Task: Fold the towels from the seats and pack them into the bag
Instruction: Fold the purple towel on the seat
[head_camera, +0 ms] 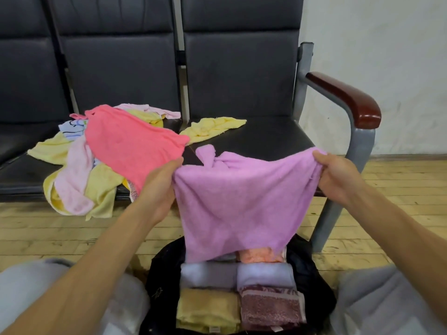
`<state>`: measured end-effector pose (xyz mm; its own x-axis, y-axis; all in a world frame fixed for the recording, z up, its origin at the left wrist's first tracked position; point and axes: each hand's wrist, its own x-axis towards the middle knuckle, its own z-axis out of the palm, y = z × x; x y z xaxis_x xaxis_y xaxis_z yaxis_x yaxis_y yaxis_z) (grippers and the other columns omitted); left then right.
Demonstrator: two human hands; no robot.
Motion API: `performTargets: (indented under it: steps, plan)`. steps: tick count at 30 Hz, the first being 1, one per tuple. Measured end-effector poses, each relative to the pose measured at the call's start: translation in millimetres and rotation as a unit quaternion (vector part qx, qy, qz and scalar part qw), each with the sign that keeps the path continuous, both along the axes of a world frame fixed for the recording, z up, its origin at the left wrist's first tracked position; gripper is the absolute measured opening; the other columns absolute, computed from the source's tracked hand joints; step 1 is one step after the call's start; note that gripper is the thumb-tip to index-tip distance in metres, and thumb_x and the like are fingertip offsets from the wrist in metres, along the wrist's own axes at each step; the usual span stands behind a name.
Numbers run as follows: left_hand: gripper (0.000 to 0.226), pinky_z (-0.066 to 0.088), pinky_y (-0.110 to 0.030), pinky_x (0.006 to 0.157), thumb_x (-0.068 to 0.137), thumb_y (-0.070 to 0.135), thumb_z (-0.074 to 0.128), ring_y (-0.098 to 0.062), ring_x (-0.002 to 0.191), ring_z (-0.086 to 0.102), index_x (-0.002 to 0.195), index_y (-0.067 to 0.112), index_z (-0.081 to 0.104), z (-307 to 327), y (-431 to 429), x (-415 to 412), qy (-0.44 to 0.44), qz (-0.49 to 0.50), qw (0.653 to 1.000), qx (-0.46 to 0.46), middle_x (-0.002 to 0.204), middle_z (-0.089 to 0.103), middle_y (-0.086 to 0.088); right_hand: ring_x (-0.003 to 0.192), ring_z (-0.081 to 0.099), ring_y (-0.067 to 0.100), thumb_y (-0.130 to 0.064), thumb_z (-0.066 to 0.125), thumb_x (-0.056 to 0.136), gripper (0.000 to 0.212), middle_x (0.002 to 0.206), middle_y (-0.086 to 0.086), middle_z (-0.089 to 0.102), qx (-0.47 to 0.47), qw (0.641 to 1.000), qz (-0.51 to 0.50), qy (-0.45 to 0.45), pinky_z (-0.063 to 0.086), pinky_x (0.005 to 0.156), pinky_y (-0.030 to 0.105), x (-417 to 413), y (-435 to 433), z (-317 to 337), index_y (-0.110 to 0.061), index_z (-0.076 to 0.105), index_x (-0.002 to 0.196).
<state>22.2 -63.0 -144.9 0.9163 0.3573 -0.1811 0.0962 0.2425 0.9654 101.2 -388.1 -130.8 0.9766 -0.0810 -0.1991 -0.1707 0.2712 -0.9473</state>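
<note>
A lilac towel (242,201) hangs spread in the air between my hands, above the bag. My left hand (160,187) grips its upper left corner and my right hand (336,176) grips its upper right corner. Its lower edge drapes over the open black bag (164,267) on the floor between my knees. Inside the bag lie several folded towels: yellow (208,308), maroon patterned (271,308), pale lavender (263,274) and orange (261,255). A heap of loose towels sits on the middle seat, topped by a coral pink towel (130,141). A crumpled yellow towel (212,126) lies on the right seat.
Dark padded seats (266,136) in a row stand against a white wall. The rightmost seat has a grey metal frame and a red-brown armrest (348,97). Wooden plank floor (36,235) lies around the bag. My grey-clad knees flank the bag.
</note>
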Motion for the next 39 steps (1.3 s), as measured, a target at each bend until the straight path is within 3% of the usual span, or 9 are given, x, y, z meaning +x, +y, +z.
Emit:
performTargets:
  steps: [5, 10, 13, 16, 21, 26, 32, 36, 39]
  plan:
    - [0.021, 0.041, -0.029, 0.060, 0.085, 0.021, 0.065, -0.014, 0.059, 0.047, 0.066, 0.017, 0.057, 20, 6, 0, -0.044, 0.037, 0.998, -0.030, 0.060, 0.049, 0.001, 0.113, 0.063, 0.026, -0.002, 0.063, 0.089, 0.044, 0.125, 0.011, 0.063, 0.027, 0.999, 0.021, -0.037, 0.054, 0.094, 0.038, -4, -4, 11, -0.002, 0.054, 0.132]
    - [0.016, 0.049, -0.024, 0.058, 0.095, 0.015, 0.057, -0.011, 0.064, 0.053, 0.079, 0.012, 0.057, 24, 22, -1, -0.066, 0.027, 0.997, 0.011, 0.069, 0.054, 0.000, 0.106, 0.060, 0.023, -0.010, 0.060, 0.094, 0.029, 0.110, 0.001, 0.063, -0.258, 0.958, -0.039, -0.122, 0.053, 0.094, 0.042, -11, 4, 14, -0.010, 0.062, 0.124]
    - [0.018, 0.050, -0.031, 0.075, 0.100, 0.015, 0.051, -0.017, 0.079, 0.057, 0.085, 0.008, 0.059, 26, 26, -5, -0.064, 0.003, 0.992, 0.108, 0.082, 0.061, -0.006, 0.093, 0.060, 0.025, -0.014, 0.054, 0.098, 0.013, 0.097, 0.006, 0.065, -0.373, 0.907, -0.078, -0.179, 0.052, 0.077, 0.032, -10, 5, 13, -0.014, 0.066, 0.103]
    - [0.021, 0.051, -0.045, 0.081, 0.099, 0.016, 0.051, -0.025, 0.082, 0.058, 0.089, 0.002, 0.063, 23, 31, -6, -0.053, 0.013, 0.947, 0.317, 0.088, 0.066, -0.018, 0.091, 0.057, 0.024, -0.018, 0.048, 0.102, 0.020, 0.098, 0.008, 0.063, -0.455, 0.867, -0.097, -0.181, 0.043, 0.077, 0.030, -8, 3, 11, -0.009, 0.065, 0.109]
    - [0.028, 0.038, -0.033, 0.059, 0.100, 0.022, 0.048, -0.023, 0.071, 0.049, 0.084, 0.001, 0.058, 21, 27, -7, -0.037, 0.056, 0.873, 0.484, 0.072, 0.056, -0.007, 0.094, 0.052, 0.021, -0.024, 0.044, 0.103, 0.029, 0.111, 0.011, 0.063, -0.473, 0.869, -0.069, -0.129, 0.042, 0.079, 0.027, -4, 2, 4, -0.006, 0.062, 0.116]
    - [0.017, 0.049, -0.036, 0.080, 0.093, 0.025, 0.063, -0.020, 0.096, 0.057, 0.102, 0.011, 0.061, 16, 24, 2, -0.037, 0.105, 0.959, 0.262, 0.104, 0.063, -0.004, 0.116, 0.054, 0.025, -0.022, 0.061, 0.095, 0.023, 0.121, 0.005, 0.060, -0.256, 0.963, -0.076, -0.048, 0.046, 0.093, 0.038, 1, 0, 5, -0.010, 0.065, 0.114]
    - [0.014, 0.048, -0.021, 0.071, 0.095, 0.017, 0.059, -0.008, 0.089, 0.059, 0.102, 0.009, 0.067, 22, 18, -2, -0.057, 0.075, 0.994, 0.051, 0.097, 0.065, 0.003, 0.106, 0.057, 0.023, -0.025, 0.067, 0.091, 0.010, 0.103, 0.001, 0.063, -0.213, 0.975, -0.039, -0.055, 0.049, 0.099, 0.043, -6, 4, 14, -0.017, 0.069, 0.086]
    - [0.026, 0.052, -0.027, 0.087, 0.088, 0.008, 0.066, -0.014, 0.099, 0.061, 0.115, 0.007, 0.066, 28, 26, -7, -0.057, 0.012, 0.992, 0.115, 0.105, 0.067, -0.001, 0.111, 0.055, 0.024, -0.012, 0.074, 0.084, 0.021, 0.117, 0.003, 0.061, -0.285, 0.954, -0.003, -0.097, 0.050, 0.095, 0.037, -8, 0, 18, -0.013, 0.071, 0.105]
    - [0.033, 0.051, -0.011, 0.075, 0.085, -0.003, 0.067, -0.011, 0.090, 0.060, 0.114, 0.011, 0.068, 28, 24, -12, -0.064, -0.026, 0.952, 0.299, 0.102, 0.066, 0.001, 0.110, 0.051, 0.020, -0.002, 0.077, 0.078, 0.042, 0.120, 0.001, 0.056, -0.366, 0.922, 0.031, -0.122, 0.047, 0.088, 0.029, -9, -1, 18, -0.010, 0.068, 0.117]
